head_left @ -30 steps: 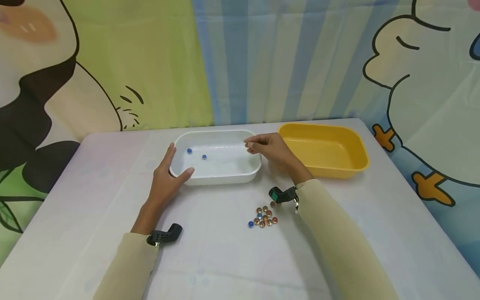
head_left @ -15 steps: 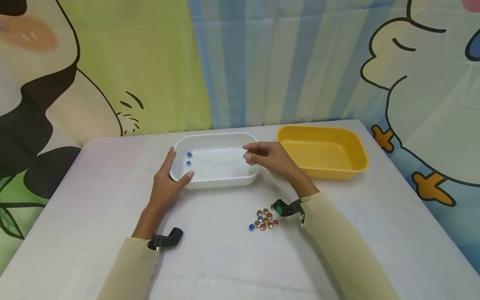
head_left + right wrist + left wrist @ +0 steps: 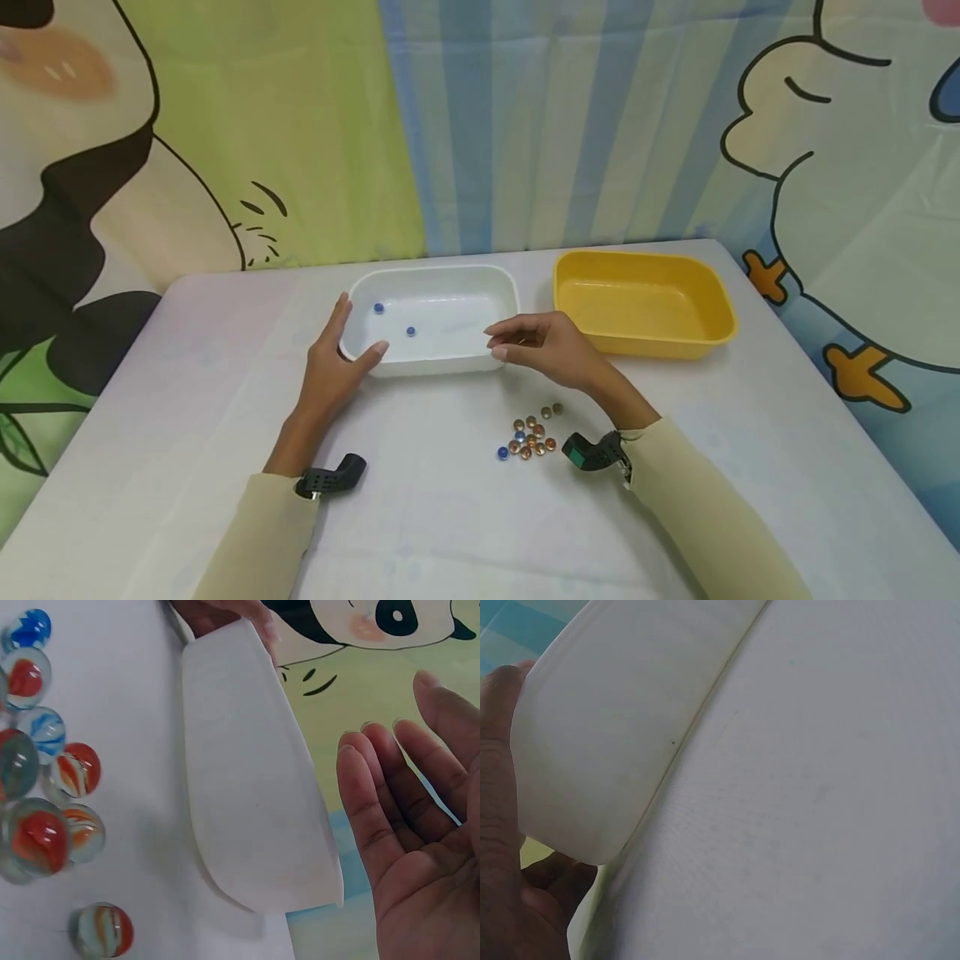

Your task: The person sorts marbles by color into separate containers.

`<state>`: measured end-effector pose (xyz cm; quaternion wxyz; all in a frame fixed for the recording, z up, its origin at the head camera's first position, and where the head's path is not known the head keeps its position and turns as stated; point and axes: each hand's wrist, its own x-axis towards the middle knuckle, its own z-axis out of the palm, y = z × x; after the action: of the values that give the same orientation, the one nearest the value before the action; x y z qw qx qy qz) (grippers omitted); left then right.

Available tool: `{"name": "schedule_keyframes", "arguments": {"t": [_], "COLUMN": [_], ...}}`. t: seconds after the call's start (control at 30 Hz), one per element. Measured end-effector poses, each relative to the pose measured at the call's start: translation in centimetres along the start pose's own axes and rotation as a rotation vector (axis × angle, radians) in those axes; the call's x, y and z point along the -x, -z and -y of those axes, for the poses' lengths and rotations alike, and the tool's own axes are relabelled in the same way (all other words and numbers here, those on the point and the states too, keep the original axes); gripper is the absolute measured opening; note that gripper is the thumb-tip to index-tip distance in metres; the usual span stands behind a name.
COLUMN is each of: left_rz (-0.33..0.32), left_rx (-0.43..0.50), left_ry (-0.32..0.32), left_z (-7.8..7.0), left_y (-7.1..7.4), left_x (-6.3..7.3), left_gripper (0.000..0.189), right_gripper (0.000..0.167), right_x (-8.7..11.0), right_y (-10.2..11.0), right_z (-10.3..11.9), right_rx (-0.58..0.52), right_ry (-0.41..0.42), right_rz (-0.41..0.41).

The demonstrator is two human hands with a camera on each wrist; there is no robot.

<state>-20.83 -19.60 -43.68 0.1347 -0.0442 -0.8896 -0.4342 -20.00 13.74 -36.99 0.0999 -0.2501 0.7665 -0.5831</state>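
Observation:
In the head view my left hand (image 3: 330,367) grips the left end of a white tray (image 3: 442,363), thumb over the front rim and fingers along the side. Two blue marbles (image 3: 411,332) lie apart on the tray's floor, toward its left half. Beside the front right corner of the tray is my right hand (image 3: 547,346). The right wrist view shows its palm bare, with the fingers (image 3: 367,802) loosely bent and holding nothing. On the table nearer to me lies a cluster of glass marbles (image 3: 531,442), mostly orange-red, a couple blue-streaked.
A yellow tray (image 3: 660,346) with nothing in it stands to the right of the white one. Both rest near the back edge of the white-covered table (image 3: 420,500). A printed curtain (image 3: 525,125) hangs directly behind.
My right hand has drawn back from over the tray's right rim toward me. One blue marble rolled left, then back to the right. The left hand keeps its grip.

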Motion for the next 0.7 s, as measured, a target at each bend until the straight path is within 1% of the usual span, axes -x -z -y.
{"name": "schedule_keyframes", "arguments": {"t": [0.23, 0.4, 0.57, 0.7], "left_rz": [-0.005, -0.002, -0.004, -0.003], "left_rx": [0.007, -0.001, 0.004, 0.011], "left_ry": [-0.019, -0.016, -0.017, -0.01], "left_z": [0.1, 0.0, 0.0, 0.0], "left_y": [0.0, -0.1, 0.0, 0.0], "left_x": [0.0, -0.1, 0.0, 0.0], "left_gripper": [0.091, 0.091, 0.091, 0.091], "right_gripper": [0.018, 0.019, 0.02, 0.017], "right_x": [1.4, 2.5, 3.5, 4.0], "right_y": [-0.5, -1.0, -1.4, -1.7], "right_z": [-0.4, -1.0, -1.4, -1.4], "right_rx": [0.017, 0.03, 0.047, 0.066], "right_ry": [-0.003, -0.01, 0.0, 0.011], "right_rz": [0.08, 0.135, 0.214, 0.233]}}
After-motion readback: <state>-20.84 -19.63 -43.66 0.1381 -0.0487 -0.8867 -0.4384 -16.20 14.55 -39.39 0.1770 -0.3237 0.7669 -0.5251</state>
